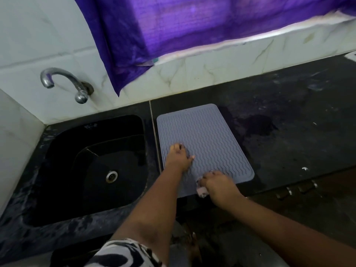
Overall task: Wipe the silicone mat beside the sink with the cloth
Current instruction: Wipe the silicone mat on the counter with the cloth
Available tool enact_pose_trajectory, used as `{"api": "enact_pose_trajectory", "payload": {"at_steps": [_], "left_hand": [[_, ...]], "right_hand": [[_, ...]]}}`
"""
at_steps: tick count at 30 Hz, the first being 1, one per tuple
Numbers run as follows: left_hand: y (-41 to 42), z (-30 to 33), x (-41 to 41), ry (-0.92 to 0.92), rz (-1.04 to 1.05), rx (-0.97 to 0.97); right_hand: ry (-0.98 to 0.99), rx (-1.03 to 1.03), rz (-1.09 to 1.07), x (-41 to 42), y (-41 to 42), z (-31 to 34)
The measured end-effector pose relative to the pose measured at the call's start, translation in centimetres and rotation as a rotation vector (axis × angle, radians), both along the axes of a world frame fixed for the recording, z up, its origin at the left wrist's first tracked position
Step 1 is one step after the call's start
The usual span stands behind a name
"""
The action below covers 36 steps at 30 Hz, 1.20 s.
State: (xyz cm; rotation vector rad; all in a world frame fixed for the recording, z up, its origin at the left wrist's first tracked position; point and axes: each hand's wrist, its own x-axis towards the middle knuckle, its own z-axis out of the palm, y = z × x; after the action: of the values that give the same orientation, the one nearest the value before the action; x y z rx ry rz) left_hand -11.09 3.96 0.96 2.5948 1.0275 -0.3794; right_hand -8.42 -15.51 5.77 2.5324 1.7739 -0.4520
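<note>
Your silicone mat (204, 139) is lying flat on the dark tabletop (289, 122), just to the right of the black sink (92, 166). It is a rounded rectangle, and its long axis is running from your near edge toward the tiled wall (202, 72), leaning slightly left as it goes back. Its near end is reaching the front edge of the tabletop.

You are pressing your left hand (178, 156) palm down on the near left part of the mat, fingers loosely spread and pointing toward the wall, thumb stretched to the right; it is gripping nothing. Your left forearm is coming up straight from below, with a black and white patterned sleeve (119, 253) showing at the bottom.

Your right hand (218, 185) is sitting at the mat's near edge, knuckles up, fingers curled tight around a small pale cloth (202, 191) that is poking out on its left side. Your right forearm is angling in from the lower right.

The mat is grey blue, matte, and covered in raised wavy ridges inside a smooth border. The tabletop is looking like dark mottled stone with pale flecks. A curved metal tap (63, 81) is sticking out of the wall above the sink, and a purple curtain (183, 31) is hanging over the tiles.
</note>
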Motion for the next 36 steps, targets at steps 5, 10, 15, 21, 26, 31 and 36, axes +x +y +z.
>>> {"api": "enact_pose_trajectory", "payload": {"at_steps": [5, 10, 15, 21, 26, 31, 36], "left_hand": [[0.5, 1.7, 0.9, 0.163, -0.024, -0.034], [2.7, 3.9, -0.4, -0.151, 0.034, -0.238], [6.5, 3.8, -0.4, -0.395, 0.264, -0.008], [10.6, 4.6, 3.9, -0.025, -0.195, 0.039], [14.2, 5.2, 7.5, 0.22, -0.356, 0.112], [15.8, 2.1, 8.3, 0.27, -0.274, -0.056], [16.2, 1.3, 8.5, 0.301, -0.265, -0.075]], "right_hand": [[0.248, -0.107, -0.132, 0.8, -1.1, 1.9], [0.601, 0.135, -0.483, 5.5, -0.8, 4.6], [0.53, 0.157, -0.451, 8.3, 4.7, 4.9], [0.462, 0.23, -0.5, 13.2, 16.0, 5.2], [0.258, 0.192, -0.364, 17.4, 25.2, 3.9], [0.066, 0.048, -0.239, 18.7, 29.4, 0.1], [-0.023, 0.003, -0.213, 16.8, 27.8, -1.2]]}}
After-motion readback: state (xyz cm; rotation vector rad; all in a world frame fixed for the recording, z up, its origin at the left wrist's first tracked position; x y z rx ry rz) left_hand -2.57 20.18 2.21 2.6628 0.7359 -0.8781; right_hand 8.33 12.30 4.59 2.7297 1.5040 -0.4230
